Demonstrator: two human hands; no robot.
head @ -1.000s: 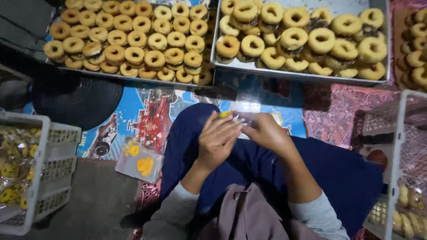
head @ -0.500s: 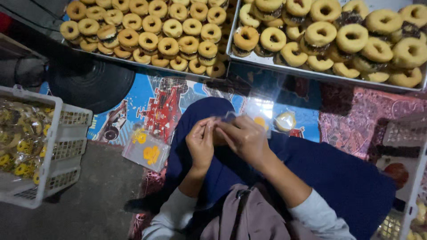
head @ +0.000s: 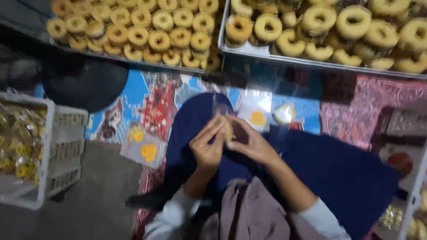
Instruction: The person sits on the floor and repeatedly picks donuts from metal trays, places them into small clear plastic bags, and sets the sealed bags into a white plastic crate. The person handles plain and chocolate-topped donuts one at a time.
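Observation:
My left hand (head: 207, 146) and my right hand (head: 249, 142) meet over my lap, which is covered in dark blue cloth (head: 338, 173). Between their fingertips they pinch a small clear plastic bag (head: 221, 109) with something yellowish (head: 228, 130) in it; blur hides the details. Both hands are shut on the bag, fingers touching it from either side.
Two metal trays of ring doughnuts stand ahead, one at far left (head: 142, 33) and one at far right (head: 329, 26). A white plastic crate (head: 58, 142) with packed goods is at my left. Clear bags with yellow prints (head: 144, 149) lie on a colourful mat (head: 147, 98).
The view has drifted down and left. My hands have stayed together over my lap, still working the small bag, with the fingers now pinched tighter on it.

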